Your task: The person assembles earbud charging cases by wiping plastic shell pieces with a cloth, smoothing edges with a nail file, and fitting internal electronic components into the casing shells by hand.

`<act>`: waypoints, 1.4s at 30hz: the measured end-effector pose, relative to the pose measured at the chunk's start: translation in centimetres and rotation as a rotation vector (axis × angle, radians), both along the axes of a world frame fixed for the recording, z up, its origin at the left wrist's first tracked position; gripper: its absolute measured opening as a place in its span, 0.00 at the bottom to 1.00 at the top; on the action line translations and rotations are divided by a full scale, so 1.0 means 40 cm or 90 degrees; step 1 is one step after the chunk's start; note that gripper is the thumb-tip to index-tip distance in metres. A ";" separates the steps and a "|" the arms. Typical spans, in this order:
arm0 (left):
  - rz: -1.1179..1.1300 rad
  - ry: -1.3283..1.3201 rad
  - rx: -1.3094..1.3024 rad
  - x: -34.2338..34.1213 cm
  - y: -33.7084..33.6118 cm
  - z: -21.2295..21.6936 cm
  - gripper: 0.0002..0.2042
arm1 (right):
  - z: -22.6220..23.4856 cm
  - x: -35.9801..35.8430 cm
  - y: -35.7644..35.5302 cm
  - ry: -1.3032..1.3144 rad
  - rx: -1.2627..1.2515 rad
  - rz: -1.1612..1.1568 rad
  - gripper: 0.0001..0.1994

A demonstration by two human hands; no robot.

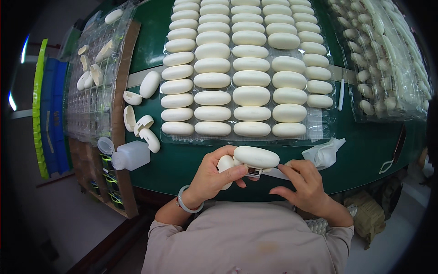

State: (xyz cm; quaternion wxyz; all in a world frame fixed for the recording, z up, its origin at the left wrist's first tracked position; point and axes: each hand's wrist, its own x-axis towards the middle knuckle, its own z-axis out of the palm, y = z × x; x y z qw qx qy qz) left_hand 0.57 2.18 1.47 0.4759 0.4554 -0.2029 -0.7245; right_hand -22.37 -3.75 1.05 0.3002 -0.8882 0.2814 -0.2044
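A smooth white oval case (256, 156) is gripped in my left hand (205, 176), thumb in front and fingers behind. Its underside shows a small metallic and dark part (253, 172). Against the same palm rests a second rounded white piece (225, 165); whether it is joined to the case is hidden. My right hand (303, 185) is at the case's right end, index fingertip close to or touching it. The thumb stretches out below, apart from the fingers, and nothing shows in its grip.
Rows of white oval cases (251, 96) fill clear trays on the green table (196, 157). At left lie loose shells (149, 139), a translucent bottle (132, 155) and stacked clear trays (91, 109). Rightward are a crumpled tissue (325, 154), a white pen-like stick (341, 93) and bagged parts (378, 59).
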 end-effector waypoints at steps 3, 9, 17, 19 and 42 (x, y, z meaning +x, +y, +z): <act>0.024 0.022 -0.004 0.002 0.023 -0.014 0.14 | -0.055 0.024 0.037 0.097 -0.077 0.017 0.22; 0.064 0.029 -0.039 0.022 0.056 -0.010 0.15 | 0.002 -0.030 0.024 0.090 0.101 -0.129 0.14; -0.039 0.044 -0.041 -0.041 0.029 -0.020 0.15 | 0.067 0.020 -0.025 -0.167 0.617 -0.114 0.15; -0.062 0.044 -0.038 -0.042 0.013 -0.012 0.16 | 0.039 0.044 -0.037 -0.276 0.552 -0.072 0.13; -0.240 0.052 0.065 -0.030 -0.055 -0.010 0.16 | 0.053 0.035 -0.097 -0.085 0.695 -0.107 0.15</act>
